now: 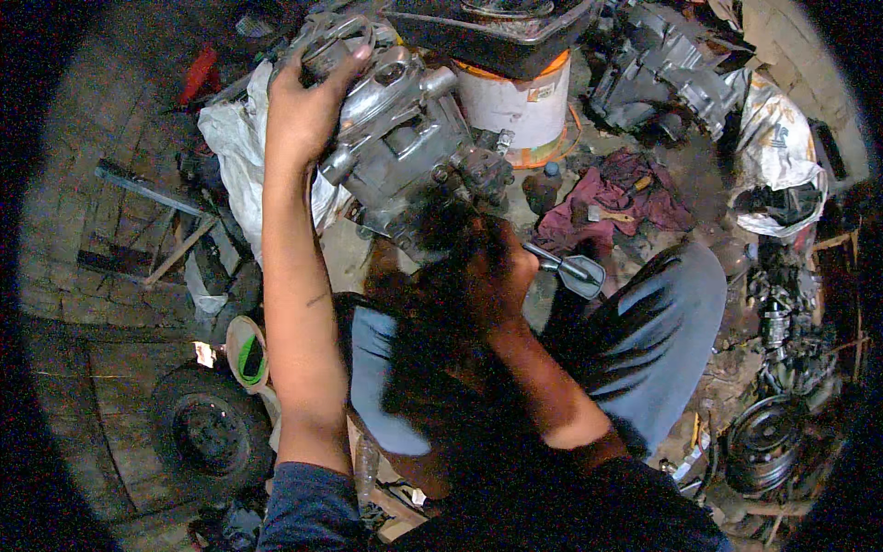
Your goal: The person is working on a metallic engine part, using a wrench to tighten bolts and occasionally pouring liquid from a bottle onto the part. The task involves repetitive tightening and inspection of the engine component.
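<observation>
Dark sleeve [308, 506] and bare left forearm [299, 276] fill the foreground, leading up to the left hand [308, 115], which grasps the upper left edge of a metal casing [400, 156], thumb spread over the top; its other fingertips are mostly hidden. The right hand [501, 267] is clenched low in deep shadow, apparently around a tool [578, 270] whose shiny shaft and grey end stick out to the right; how its fingers sit cannot be told. With that shadow lying over the casing's near end, the tool could slip off whatever it meets there and knock the knuckles on metal edges. If the left hand's hold loosened, the casing, which looks heavy and stands unevenly, could rock or tip toward the knees; what supports it underneath cannot be made out. It lies between the hands, below and to the right of the left one, just beyond the right one, with a white sack [230, 147] to its left and a bucket [510, 110] and maroon cloth [598, 198] to its right.
</observation>
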A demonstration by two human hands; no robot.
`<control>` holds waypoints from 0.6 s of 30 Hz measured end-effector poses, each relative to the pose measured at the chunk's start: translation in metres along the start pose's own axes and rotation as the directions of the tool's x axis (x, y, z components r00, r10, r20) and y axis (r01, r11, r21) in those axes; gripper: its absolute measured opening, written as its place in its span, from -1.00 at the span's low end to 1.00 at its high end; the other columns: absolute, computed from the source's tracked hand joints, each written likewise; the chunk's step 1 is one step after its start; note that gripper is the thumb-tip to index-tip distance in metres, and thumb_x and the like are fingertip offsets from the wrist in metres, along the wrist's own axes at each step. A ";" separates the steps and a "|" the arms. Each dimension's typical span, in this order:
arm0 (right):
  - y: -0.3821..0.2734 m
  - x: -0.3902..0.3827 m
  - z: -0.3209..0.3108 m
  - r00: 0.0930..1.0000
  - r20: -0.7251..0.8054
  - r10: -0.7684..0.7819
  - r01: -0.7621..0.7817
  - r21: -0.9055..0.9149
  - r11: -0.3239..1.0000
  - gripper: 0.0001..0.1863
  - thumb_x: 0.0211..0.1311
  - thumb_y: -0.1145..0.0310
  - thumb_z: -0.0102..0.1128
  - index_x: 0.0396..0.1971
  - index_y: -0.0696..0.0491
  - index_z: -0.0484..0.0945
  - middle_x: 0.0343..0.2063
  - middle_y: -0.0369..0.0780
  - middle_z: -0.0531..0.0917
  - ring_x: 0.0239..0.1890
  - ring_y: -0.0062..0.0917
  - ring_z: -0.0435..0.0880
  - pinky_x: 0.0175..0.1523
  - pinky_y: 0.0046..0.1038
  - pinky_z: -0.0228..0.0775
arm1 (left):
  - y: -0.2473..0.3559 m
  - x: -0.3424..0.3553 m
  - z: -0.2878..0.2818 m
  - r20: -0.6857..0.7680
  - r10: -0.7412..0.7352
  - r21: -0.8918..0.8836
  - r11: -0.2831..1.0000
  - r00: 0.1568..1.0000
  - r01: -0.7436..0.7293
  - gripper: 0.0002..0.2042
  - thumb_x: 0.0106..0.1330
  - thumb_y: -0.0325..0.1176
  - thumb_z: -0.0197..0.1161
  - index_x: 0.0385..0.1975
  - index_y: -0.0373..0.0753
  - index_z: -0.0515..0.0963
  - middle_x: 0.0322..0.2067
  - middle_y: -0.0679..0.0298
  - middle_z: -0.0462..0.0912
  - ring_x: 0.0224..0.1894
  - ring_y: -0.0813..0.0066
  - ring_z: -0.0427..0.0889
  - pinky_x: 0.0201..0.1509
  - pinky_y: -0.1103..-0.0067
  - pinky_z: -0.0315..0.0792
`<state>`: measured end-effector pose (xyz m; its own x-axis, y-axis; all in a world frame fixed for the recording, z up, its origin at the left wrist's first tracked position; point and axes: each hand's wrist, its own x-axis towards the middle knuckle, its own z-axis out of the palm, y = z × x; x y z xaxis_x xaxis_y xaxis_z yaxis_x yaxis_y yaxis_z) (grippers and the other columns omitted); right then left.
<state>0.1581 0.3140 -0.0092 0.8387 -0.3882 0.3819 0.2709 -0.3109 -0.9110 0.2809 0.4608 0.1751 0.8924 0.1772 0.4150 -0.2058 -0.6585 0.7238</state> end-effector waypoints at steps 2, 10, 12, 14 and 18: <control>0.001 0.002 0.007 0.997 -0.030 -0.071 0.071 -0.006 0.997 -0.91 0.26 0.46 0.18 -0.28 0.12 0.62 -0.62 -0.09 0.60 -0.65 -0.31 0.55 -0.52 -0.32 0.35 | -0.008 0.001 0.001 0.021 -0.023 -0.087 0.996 1.000 0.025 -0.41 0.15 -0.10 0.43 0.09 -0.38 0.49 -0.05 0.06 0.66 -0.08 0.32 0.63 0.09 0.49 0.43; -0.005 0.010 0.025 0.994 0.027 0.102 -0.103 0.044 0.994 -0.88 0.31 0.45 0.12 -0.35 0.15 0.61 -0.60 -0.04 0.61 -0.56 -0.17 0.63 -0.47 -0.31 0.40 | -0.010 0.005 -0.003 -0.028 -0.018 0.023 1.000 0.999 0.019 -0.52 0.23 -0.18 0.36 0.06 -0.37 0.51 -0.08 0.13 0.66 -0.07 0.41 0.58 0.12 0.56 0.37; -0.003 0.010 0.025 1.000 -0.001 0.024 -0.024 0.099 0.995 -0.87 0.31 0.45 0.13 -0.36 0.17 0.61 -0.58 -0.02 0.61 -0.56 -0.18 0.64 -0.45 -0.33 0.41 | -0.008 0.002 -0.005 0.069 -0.024 -0.060 0.998 0.997 0.028 -0.49 0.23 -0.16 0.36 0.08 -0.37 0.50 -0.06 0.11 0.64 -0.06 0.39 0.58 0.13 0.57 0.35; -0.003 0.012 0.026 0.999 -0.046 -0.016 0.025 0.190 0.982 -0.88 0.31 0.46 0.14 -0.37 0.17 0.60 -0.57 -0.01 0.62 -0.57 -0.19 0.64 -0.45 -0.35 0.42 | -0.004 0.002 0.000 0.043 -0.054 -0.038 0.998 0.998 0.056 -0.46 0.21 -0.12 0.36 0.09 -0.37 0.49 -0.03 0.09 0.63 -0.05 0.37 0.57 0.14 0.56 0.34; -0.014 0.018 0.029 0.996 -0.086 0.008 0.019 0.318 0.948 -0.91 0.28 0.51 0.14 -0.38 0.18 0.59 -0.59 0.00 0.60 -0.59 -0.18 0.63 -0.48 -0.35 0.39 | -0.010 0.005 -0.003 -0.021 -0.043 0.077 0.996 0.999 0.044 -0.40 0.18 -0.05 0.36 0.11 -0.37 0.48 0.01 0.07 0.61 -0.03 0.34 0.57 0.17 0.54 0.32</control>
<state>0.1828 0.3369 0.0058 0.7972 -0.4641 0.3861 0.4231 -0.0266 -0.9057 0.2868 0.4704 0.1712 0.8918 0.2203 0.3952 -0.1347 -0.7047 0.6966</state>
